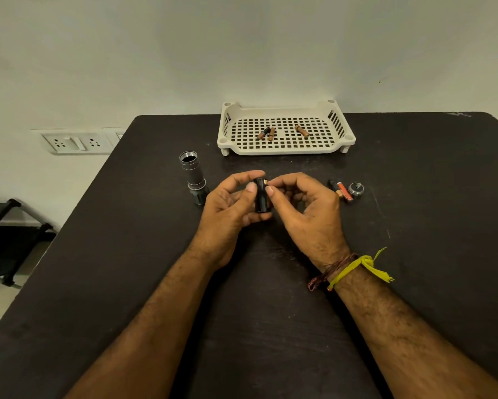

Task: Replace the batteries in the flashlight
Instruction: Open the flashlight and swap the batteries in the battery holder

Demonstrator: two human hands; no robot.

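A black battery holder [261,195] stands upright between my hands at the table's middle. My left hand [227,208] grips its side. My right hand [302,208] pinches a battery at the holder's top right edge, where a copper tip shows. The grey flashlight body [194,175] lies open-ended to the left of my hands. To the right lie loose batteries [341,190] and the round tail cap [356,188] with a spring inside.
A white perforated tray [285,148] at the table's far edge holds three brown batteries [270,133]. The dark table [127,254] meets a wall behind. Wall sockets [75,142] and a black stand [9,240] are off the left edge.
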